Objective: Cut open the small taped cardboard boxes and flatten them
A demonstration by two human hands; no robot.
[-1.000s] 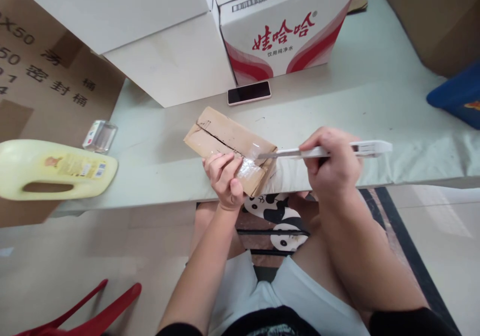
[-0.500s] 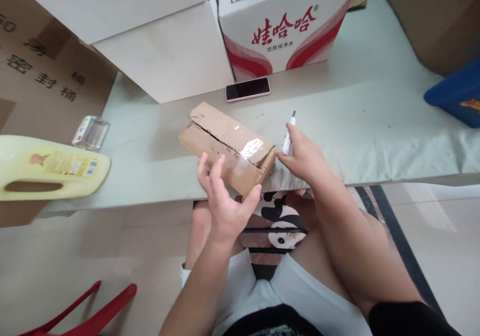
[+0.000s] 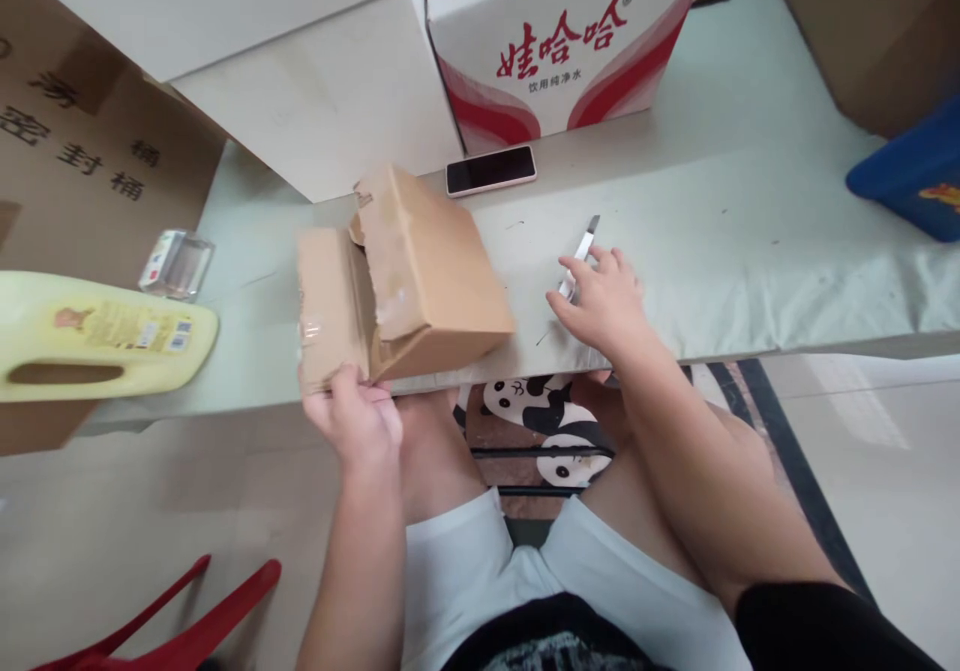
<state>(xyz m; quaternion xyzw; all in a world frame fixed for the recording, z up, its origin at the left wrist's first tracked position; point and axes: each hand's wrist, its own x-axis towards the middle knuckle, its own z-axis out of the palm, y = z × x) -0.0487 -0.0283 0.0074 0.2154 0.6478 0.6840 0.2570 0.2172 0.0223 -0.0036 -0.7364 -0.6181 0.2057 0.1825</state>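
Brown cardboard now parted along its cut seam: has swung the small carton round at the near edge of the tabletop, with a dark gap between its left flap and the rest. Now gripping that flap's near edge in the fingers of the left hand, spread loose half a second ago. No longer clenching the white utility knife in the right hand; with fingers spread beside and partly over the handle, impossible to tell whether in contact. Left to the right of the carton with a short blade bared. Judging from this, past slicing and into prising open. Too dark inside to make out any contents. Unmoved on the far side: the phone.
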